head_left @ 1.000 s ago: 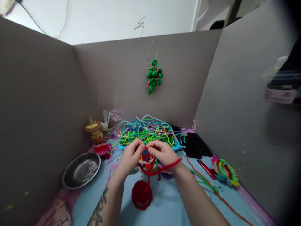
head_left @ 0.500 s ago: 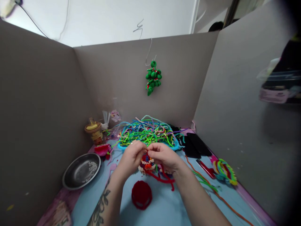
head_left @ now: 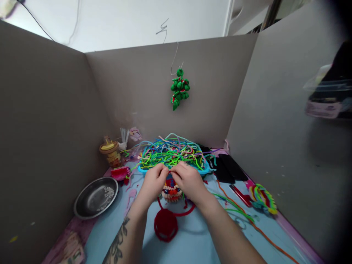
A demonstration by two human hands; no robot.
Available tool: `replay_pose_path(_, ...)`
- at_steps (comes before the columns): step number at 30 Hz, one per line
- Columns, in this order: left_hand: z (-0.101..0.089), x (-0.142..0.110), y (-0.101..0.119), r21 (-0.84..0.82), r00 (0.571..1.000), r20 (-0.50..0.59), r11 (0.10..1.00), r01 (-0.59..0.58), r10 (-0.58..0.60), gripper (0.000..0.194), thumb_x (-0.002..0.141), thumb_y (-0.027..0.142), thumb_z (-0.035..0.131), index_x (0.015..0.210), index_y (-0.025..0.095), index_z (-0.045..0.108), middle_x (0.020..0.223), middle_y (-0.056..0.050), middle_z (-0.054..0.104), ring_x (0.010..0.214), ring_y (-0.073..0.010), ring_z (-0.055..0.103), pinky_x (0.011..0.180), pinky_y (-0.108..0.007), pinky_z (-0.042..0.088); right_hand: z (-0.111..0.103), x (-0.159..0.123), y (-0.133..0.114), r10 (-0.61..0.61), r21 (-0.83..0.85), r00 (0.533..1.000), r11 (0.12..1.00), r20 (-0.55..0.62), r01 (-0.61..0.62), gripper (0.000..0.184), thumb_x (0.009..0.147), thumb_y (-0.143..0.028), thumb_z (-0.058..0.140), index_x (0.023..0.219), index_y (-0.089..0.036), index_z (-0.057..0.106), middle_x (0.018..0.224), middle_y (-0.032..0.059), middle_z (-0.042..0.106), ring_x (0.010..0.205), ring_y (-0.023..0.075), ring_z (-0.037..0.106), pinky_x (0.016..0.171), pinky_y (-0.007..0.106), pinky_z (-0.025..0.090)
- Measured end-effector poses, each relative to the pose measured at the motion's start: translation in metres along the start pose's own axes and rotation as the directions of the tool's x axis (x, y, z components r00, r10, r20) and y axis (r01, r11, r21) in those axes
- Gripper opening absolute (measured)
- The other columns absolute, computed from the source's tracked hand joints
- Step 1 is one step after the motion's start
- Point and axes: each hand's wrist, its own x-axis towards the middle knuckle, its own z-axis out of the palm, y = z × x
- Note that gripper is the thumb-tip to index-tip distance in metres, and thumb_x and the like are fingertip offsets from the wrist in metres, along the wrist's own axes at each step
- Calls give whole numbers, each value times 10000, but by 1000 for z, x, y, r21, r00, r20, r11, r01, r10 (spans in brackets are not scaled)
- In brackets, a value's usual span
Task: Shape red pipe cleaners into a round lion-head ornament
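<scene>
Fingertips together, my left hand (head_left: 157,179) and my right hand (head_left: 186,180) pinch the end of a red pipe cleaner, mostly covered by the fingers. Just below them is a small handmade piece (head_left: 172,191) in red, orange and blue with cream bumpy rows; its upper part is hidden by my hands. Nearer to me lies a round dark-red coiled piece (head_left: 166,225). A loose red strand (head_left: 183,213) curves from beneath my right hand to beside that round piece. Behind my hands, a blue tray (head_left: 206,171) overflows with coloured pipe cleaners (head_left: 173,154).
At left are a metal bowl (head_left: 93,200) with small white bits and a lidded cup (head_left: 111,152). On the right lie black flat pieces (head_left: 232,168), a red tool (head_left: 241,195), a looped bundle (head_left: 262,200) and an orange strand (head_left: 266,238). Grey panels (head_left: 137,80) enclose three sides.
Both hands have turned slightly and drawn closer in, fingers still meeting. The loose red strands have shifted down and left, reaching the round piece. The cream-rowed piece shows more clearly.
</scene>
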Motion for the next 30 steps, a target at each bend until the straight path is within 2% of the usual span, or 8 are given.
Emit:
replay_pose_path(2, 3, 2, -2, -176, 996, 24, 981, 86, -83, 273, 812, 303, 441, 568, 188, 398, 528, 53, 364, 504, -104, 358, 503, -224, 281, 4, -2, 1, -53, -83, 998, 995, -44, 49, 193, 874, -192, 442, 839, -182, 631, 818, 71, 592, 797, 181, 537, 748, 294, 393)
replay_pose_path(4, 5, 2, -1, -244, 995, 29, 965, 97, -93, 269, 822, 314, 432, 588, 186, 401, 538, 56, 359, 501, -97, 348, 499, -218, 292, 5, -1, 0, -52, -72, 994, 996, -99, 45, 198, 878, -195, 432, 838, -183, 626, 809, 68, 588, 794, 182, 535, 752, 293, 392)
replay_pose_path(8, 5, -1, 2, 3, 992, -78, 996, -94, 94, 198, 851, 265, 421, 677, 179, 465, 629, 29, 460, 588, -115, 427, 556, -228, 328, 1, 4, -4, 141, 187, 982, 975, -129, -116, 114, 813, -175, 491, 754, -177, 589, 755, 29, 580, 748, 159, 534, 696, 260, 403)
replay_pose_path(12, 4, -4, -1, 261, 934, -100, 915, -307, 342, 142, 871, 207, 413, 771, 183, 510, 718, -9, 535, 681, -143, 494, 622, -248, 369, -4, 7, -3, 346, 505, 932, 789, 107, -351, 99, 746, -245, 554, 679, -172, 552, 634, -22, 532, 593, 117, 484, 549, 223, 376)
replay_pose_path(16, 2, -5, -4, 393, 863, -75, 810, -434, 499, 123, 870, 176, 428, 807, 181, 534, 738, -32, 563, 711, -161, 510, 653, -270, 393, -6, 7, 0, 417, 692, 872, 552, 254, -466, 179, 698, -311, 622, 642, -168, 530, 538, -61, 453, 490, 75, 384, 481, 205, 317)
replay_pose_path(20, 0, -5, -3, 448, 817, -52, 744, -496, 575, 121, 864, 154, 439, 822, 175, 552, 731, -41, 567, 706, -166, 507, 650, -278, 402, -8, 6, 1, 418, 800, 859, 384, 294, -461, 190, 648, -302, 684, 691, -158, 567, 532, -73, 448, 440, 44, 314, 433, 189, 253)
replay_pose_path(26, -2, -7, -2, 454, 778, -52, 708, -540, 626, 164, 854, 121, 423, 830, 182, 573, 751, -45, 575, 716, -163, 508, 647, -272, 409, -10, 7, 1, 404, 850, 848, 250, 343, -463, 262, 629, -368, 719, 720, -149, 608, 547, -67, 464, 401, 21, 263, 380, 188, 159)
replay_pose_path(30, -2, -6, -3, 465, 773, -38, 696, -547, 633, 160, 850, 118, 432, 834, 187, 575, 753, -42, 575, 715, -160, 505, 649, -269, 403, -8, 8, 1, 421, 871, 833, 169, 360, -462, 249, 586, -319, 750, 703, -148, 612, 524, -74, 462, 400, 19, 264, 387, 186, 168)
